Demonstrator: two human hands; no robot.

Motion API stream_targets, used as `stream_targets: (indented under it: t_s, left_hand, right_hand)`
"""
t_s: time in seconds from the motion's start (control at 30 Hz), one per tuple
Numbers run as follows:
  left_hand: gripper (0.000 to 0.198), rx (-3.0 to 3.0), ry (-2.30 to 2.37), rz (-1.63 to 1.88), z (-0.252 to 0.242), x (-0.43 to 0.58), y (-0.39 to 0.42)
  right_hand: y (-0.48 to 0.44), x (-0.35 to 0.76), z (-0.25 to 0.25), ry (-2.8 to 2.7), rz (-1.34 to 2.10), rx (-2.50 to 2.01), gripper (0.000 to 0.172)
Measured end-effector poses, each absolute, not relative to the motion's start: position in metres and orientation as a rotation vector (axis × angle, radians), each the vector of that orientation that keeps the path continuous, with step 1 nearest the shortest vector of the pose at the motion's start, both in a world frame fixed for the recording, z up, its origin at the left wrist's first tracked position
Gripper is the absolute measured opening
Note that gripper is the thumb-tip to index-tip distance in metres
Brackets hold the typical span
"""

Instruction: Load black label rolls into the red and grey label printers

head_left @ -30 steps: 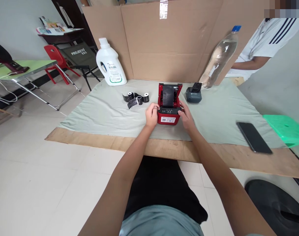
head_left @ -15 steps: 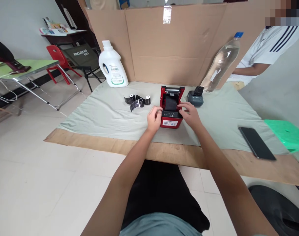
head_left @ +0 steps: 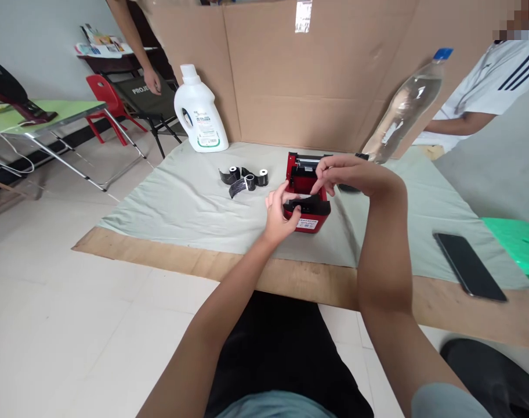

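A small red-and-black label printer stands on the cloth in front of me, its lid tilted up and back. My left hand grips the printer's left front corner, thumb across the black front panel. From above, my right hand reaches into the open compartment with bent wrist and curled fingers. Its fingertips are down near the inner front edge; what they hold, if anything, I cannot make out. Black material shows along that edge. To the left lie several small black paper rolls with loose ends.
A white detergent jug and a leaning clear bottle with a blue cap stand before a cardboard screen. A phone lies at the right front. A dark device is mostly hidden behind my right hand. Other people are beyond the screen.
My right hand has lifted and turned, its fingers now pointing down into the printer. My left thumb has come onto the front panel. A co-worker's arm has appeared at upper left.
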State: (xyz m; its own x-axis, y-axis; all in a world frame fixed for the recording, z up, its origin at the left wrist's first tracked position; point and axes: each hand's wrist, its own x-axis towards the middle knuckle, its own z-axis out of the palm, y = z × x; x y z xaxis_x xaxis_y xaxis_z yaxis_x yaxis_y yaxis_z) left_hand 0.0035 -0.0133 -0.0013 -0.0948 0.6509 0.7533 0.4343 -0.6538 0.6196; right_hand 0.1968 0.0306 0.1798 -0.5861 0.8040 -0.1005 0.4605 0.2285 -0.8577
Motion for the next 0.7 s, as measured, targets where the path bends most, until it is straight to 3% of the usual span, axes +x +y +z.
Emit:
stream_targets:
  t_s: [0.17, 0.4, 0.57, 0.7]
  left_hand:
    - [0.044, 2.164, 1.241, 1.806, 0.008, 0.001, -0.02]
    - [0.044, 2.186, 1.2, 1.896, 0.008, -0.003, -0.023]
    - [0.047, 2.19, 1.165, 1.894, 0.007, -0.004, -0.021]
    - [0.047, 2.172, 1.13, 1.899, 0.008, -0.005, -0.021]
  right_hand:
    - [0.04, 0.194, 0.159, -2.233, 1.108, -1.367, 0.008]
    - [0.059, 0.14, 0.118, -2.71, 0.365, -1.866, 0.034]
    - [0.065, 0.133, 0.117, -2.739, 0.351, -1.954, 0.037]
    - [0.07, 0.136, 0.116, -2.78, 0.315, -1.928, 0.024]
